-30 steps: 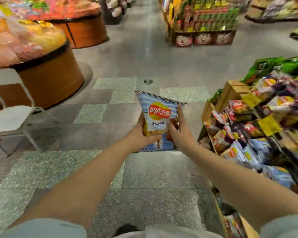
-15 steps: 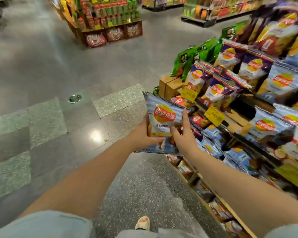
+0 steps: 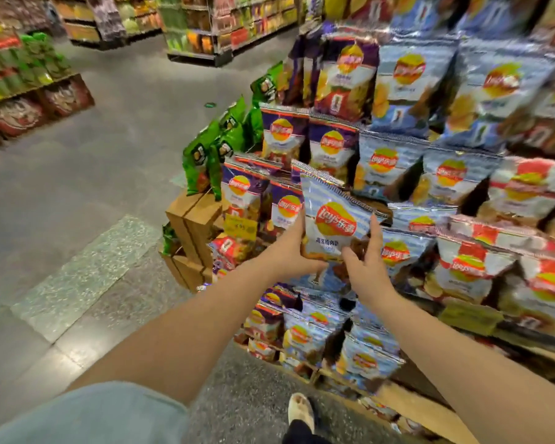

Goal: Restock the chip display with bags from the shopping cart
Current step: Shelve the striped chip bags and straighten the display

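Both hands, left hand (image 3: 289, 251) and right hand (image 3: 367, 267), pinched the blue-striped foil chip bag (image 3: 334, 219) at its lower edges. Likely light, puffy, slippery, crushable; edge hold looked right near the tiered chip display (image 3: 462, 174).

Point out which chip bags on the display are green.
The green bags at the display's far-left end, above the wooden crates; every other bag there is purple, blue or red-and-white.

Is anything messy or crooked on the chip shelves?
Mostly tidy. The green bags at the display's left end lean and flop over the wooden crate, unlike the upright rows. The blue striped bag is tilted only because both hands hold it.
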`<state>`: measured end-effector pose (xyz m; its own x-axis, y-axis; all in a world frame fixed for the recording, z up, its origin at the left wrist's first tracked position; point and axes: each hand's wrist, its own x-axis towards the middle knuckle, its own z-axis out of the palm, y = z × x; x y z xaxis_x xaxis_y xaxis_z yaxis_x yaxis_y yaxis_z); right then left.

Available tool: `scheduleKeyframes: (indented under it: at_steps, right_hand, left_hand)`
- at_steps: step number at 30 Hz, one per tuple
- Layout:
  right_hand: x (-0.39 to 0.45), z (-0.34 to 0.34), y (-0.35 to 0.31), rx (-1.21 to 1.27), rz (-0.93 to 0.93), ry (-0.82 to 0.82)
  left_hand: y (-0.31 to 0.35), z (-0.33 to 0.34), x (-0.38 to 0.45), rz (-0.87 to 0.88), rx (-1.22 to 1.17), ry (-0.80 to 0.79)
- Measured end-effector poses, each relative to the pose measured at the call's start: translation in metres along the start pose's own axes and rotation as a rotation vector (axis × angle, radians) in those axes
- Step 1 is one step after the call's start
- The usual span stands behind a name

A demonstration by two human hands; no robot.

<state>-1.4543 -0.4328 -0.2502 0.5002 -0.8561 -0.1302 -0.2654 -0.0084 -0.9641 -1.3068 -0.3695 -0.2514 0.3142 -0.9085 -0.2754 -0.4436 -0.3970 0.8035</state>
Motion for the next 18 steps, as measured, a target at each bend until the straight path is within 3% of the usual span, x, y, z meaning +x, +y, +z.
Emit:
scheduleKeyframes:
  at_steps: [9, 18]
  right_hand:
    - [0.133, -0.029, 0.013, -0.017, 0.128, 0.053]
    - [0.203, -0.023, 0.036, -0.017, 0.288, 0.149]
  left_hand:
    - [0.021, -0.009, 0.136, -0.016, -0.027, -0.073]
    - [0.022, -0.017, 0.215, 0.044, -0.112, -0.211]
